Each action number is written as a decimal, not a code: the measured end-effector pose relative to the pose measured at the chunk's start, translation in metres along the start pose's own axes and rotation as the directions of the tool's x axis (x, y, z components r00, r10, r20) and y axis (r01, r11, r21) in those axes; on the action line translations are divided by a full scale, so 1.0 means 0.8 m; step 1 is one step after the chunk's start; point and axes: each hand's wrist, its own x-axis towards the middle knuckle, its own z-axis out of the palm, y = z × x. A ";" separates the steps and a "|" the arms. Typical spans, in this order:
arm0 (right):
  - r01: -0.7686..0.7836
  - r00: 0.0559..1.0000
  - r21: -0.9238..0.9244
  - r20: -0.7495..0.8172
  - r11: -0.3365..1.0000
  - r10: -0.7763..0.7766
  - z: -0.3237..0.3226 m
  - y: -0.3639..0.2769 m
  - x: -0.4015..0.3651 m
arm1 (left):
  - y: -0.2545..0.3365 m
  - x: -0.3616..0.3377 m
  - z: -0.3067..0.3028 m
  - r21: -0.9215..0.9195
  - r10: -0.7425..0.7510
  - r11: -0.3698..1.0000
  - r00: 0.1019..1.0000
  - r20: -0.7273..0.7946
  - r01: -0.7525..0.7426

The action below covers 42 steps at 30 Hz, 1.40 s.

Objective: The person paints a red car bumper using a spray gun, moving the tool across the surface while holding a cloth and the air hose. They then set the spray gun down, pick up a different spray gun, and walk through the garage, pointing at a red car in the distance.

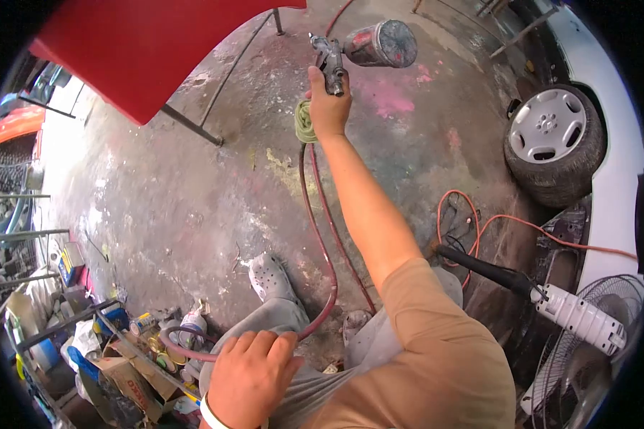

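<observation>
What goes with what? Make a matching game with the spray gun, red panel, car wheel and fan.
1 paint-spattered metal spray gun
2 big flat red panel
3 black car tyre with silver hub
4 white wire fan

a bottom right corner
b held in the right hand
c top left
d right edge, on the white car

Pairs: 1-b, 2-c, 3-d, 4-a

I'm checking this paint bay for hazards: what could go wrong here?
The red hose runs between the feet and could trip the person. The spray gun in the right hand is raised beside the red panel, with the white car close by; overspray may drift onto it. The orange cord lies loose on the floor, another trip point.
</observation>
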 end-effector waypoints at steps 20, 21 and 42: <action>0.221 0.595 -0.017 0.795 0.975 -0.121 -0.021 -0.054 -0.130 | 0.037 0.032 0.028 0.047 0.062 0.997 0.989 0.131 -0.068; 0.045 0.493 0.020 0.869 0.999 -0.040 -0.027 -0.068 -0.132 | 0.038 0.034 0.028 0.046 0.071 0.996 0.989 0.130 -0.077; 0.019 0.961 -0.222 0.272 0.975 0.043 -0.087 -0.090 0.097 | -0.029 0.049 0.032 0.060 -0.047 0.997 0.988 0.150 0.039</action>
